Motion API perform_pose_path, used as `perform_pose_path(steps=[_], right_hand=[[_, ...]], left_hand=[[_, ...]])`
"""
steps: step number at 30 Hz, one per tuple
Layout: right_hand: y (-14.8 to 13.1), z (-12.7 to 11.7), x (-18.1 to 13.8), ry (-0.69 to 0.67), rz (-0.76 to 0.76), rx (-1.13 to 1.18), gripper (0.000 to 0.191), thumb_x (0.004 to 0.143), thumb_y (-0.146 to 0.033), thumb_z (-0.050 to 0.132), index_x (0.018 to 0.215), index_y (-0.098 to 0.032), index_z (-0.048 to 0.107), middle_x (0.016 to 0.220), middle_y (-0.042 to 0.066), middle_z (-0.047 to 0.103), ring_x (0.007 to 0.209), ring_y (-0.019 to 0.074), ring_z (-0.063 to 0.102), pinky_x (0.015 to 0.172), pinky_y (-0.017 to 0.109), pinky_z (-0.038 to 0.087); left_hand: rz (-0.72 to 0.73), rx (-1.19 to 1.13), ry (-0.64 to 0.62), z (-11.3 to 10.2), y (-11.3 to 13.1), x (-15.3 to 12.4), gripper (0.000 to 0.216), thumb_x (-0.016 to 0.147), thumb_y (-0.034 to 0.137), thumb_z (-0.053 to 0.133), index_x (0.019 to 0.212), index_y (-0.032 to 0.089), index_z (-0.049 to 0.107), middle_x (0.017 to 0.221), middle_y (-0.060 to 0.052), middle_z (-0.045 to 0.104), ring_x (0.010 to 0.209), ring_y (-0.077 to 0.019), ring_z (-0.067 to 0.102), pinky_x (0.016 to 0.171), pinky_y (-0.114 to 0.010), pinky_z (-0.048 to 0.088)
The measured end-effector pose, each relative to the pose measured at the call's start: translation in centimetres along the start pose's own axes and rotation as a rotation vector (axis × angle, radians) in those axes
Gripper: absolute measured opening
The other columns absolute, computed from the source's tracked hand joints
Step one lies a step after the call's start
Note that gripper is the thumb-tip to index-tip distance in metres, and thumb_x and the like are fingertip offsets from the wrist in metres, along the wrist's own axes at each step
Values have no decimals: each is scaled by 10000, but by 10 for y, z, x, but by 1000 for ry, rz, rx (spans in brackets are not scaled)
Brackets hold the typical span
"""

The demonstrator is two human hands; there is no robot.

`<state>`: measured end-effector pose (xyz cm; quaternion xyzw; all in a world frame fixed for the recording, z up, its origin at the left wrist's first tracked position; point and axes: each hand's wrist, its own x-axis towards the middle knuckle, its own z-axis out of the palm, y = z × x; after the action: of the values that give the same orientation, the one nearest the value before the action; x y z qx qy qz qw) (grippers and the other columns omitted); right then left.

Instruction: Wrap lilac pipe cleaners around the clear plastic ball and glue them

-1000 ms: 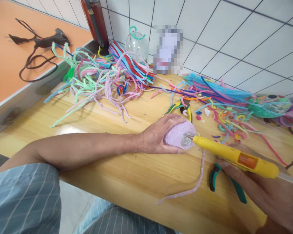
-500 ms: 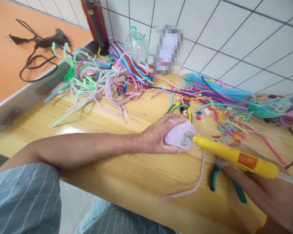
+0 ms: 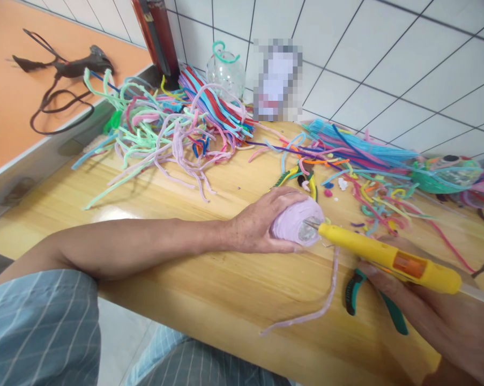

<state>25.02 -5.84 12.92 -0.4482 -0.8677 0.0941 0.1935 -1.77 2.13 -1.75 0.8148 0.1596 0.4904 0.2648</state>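
Observation:
Near the middle of the wooden table, my left hand point(image 3: 261, 222) is wrapped round a clear ball covered in lilac pipe cleaner point(image 3: 292, 221). A bare clear patch shows on the ball's right end. My right hand point(image 3: 422, 300) grips a yellow hot glue gun point(image 3: 386, 254), its metal tip at that clear patch; whether it touches, I cannot tell. A lilac pipe cleaner tail point(image 3: 326, 308) runs down from the ball onto the table. Green-and-black plier handles point(image 3: 393, 313) lie beside and partly under my right hand, their jaws hidden.
Pipe cleaners point(image 3: 177, 134) are heaped at the back left, with blue and pink ones point(image 3: 362, 150) at the back right. Yellow-green pliers point(image 3: 292, 174) lie behind the ball. A phone point(image 3: 277, 80) leans on the tiles. A black corded tool point(image 3: 81, 64) rests on the orange surface.

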Motion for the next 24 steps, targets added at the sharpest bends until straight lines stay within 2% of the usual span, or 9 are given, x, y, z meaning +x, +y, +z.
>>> perform_pose_path(steps=[7,12,17,21,24], right_hand=[[1,0,0,16,-45,-61,195,960,-255,594,1039,-413,678,844,-86,788,716,194,794,565,280,614],[-2,1,3,-5,-3,-10,201,946,-240,605,989,-419,685,767,-97,751,622,190,748,501,293,569],[0,-1,-1,12,32,-14,172,936,-247,608,960,-408,664,770,-83,753,616,205,756,509,309,587],[1,-2,-1,8,-1,-51,156,973,-249,564,929,-392,609,702,-94,705,573,175,735,474,262,565],[0,0,2,28,-42,-81,138,981,-267,569,971,-392,626,762,-92,743,631,167,766,523,251,598]], left_hand=[[35,10,18,-1,2,2,1002,816,569,862,1607,258,333,1485,-205,556,1424,-374,541,1177,-612,500],[39,16,21,0,2,2,1008,809,567,868,1605,249,337,1478,-208,559,1424,-377,538,1175,-608,505],[43,9,15,-1,2,2,1009,813,572,865,1609,251,334,1482,-208,558,1420,-378,541,1176,-613,502],[26,10,-1,-2,2,3,1015,815,590,857,1616,266,323,1493,-199,553,1434,-380,533,1185,-623,493],[18,12,-3,-1,2,2,1036,804,594,867,1622,280,316,1500,-192,551,1437,-383,531,1188,-628,490]])
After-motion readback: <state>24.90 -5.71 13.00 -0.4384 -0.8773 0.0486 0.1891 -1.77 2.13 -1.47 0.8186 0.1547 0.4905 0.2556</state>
